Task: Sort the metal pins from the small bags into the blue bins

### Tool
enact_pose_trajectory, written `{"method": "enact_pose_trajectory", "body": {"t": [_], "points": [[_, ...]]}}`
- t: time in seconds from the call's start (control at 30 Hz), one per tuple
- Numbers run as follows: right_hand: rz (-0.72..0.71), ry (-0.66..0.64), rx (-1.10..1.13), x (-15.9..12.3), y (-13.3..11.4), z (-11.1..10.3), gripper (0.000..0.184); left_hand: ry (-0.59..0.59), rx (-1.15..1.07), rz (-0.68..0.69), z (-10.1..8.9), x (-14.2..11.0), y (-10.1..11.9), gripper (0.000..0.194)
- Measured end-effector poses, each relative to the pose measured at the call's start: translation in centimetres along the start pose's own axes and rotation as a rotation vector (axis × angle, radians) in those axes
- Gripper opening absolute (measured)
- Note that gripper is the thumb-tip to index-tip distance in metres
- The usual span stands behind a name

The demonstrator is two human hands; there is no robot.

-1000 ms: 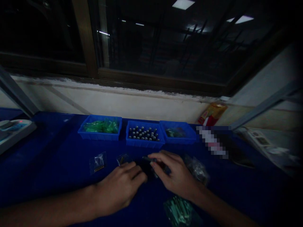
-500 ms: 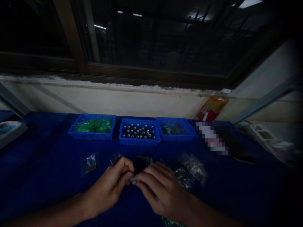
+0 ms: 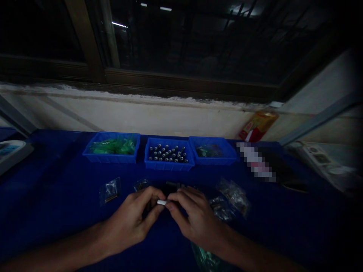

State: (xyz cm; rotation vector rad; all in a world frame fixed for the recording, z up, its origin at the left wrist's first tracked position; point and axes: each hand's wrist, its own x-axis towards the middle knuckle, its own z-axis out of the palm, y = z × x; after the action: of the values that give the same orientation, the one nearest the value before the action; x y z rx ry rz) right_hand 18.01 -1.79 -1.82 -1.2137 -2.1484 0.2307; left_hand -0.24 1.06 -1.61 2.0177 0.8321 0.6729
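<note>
Between the fingertips of both hands is a small pale metal cylinder (image 3: 162,202), short and smooth. My left hand (image 3: 132,216) pinches its left end with thumb and forefinger. From the other side, my right hand (image 3: 197,216) closes thumb and fingers on its right end. Just behind the hands lie dark metal pieces (image 3: 171,184), partly covered by my fingers. A clear bag (image 3: 141,184) sits beyond my left hand, and another clear bag (image 3: 110,190) with a thin brass-coloured piece lies farther left.
Three blue bins line the back: one with green bags (image 3: 115,145), a bin of upright metal cylinders (image 3: 169,166), and a bin with dark green bags (image 3: 212,158). Clear bags of parts (image 3: 234,196) lie right, a green bag (image 3: 208,258) near the front. A white device (image 3: 13,155) stands left.
Both hands have risen slightly, and the metal cylinder now shows more of its side between the fingertips. The view has shifted a little, uncovering more of the green bag in front.
</note>
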Motion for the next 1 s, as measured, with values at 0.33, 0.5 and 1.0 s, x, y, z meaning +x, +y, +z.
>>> {"method": "enact_pose_trajectory", "body": {"t": [0.33, 0.5, 1.0], "points": [[-0.215, 0.047, -0.168, 0.2, -0.9, -1.0, 0.014, -0.022, -0.016, -0.052, -0.5, 0.4, -0.1, 0.034], [-0.163, 0.027, -0.142, 0.5, -0.6, -1.0, 0.008, -0.051, -0.078, -0.058, -0.6, 0.3, 0.1, 0.027], [-0.247, -0.088, -0.132, 3.2, -0.4, -2.3, 0.008, 0.001, -0.271, -0.080, -0.8, 1.0, -0.6, 0.025]]}}
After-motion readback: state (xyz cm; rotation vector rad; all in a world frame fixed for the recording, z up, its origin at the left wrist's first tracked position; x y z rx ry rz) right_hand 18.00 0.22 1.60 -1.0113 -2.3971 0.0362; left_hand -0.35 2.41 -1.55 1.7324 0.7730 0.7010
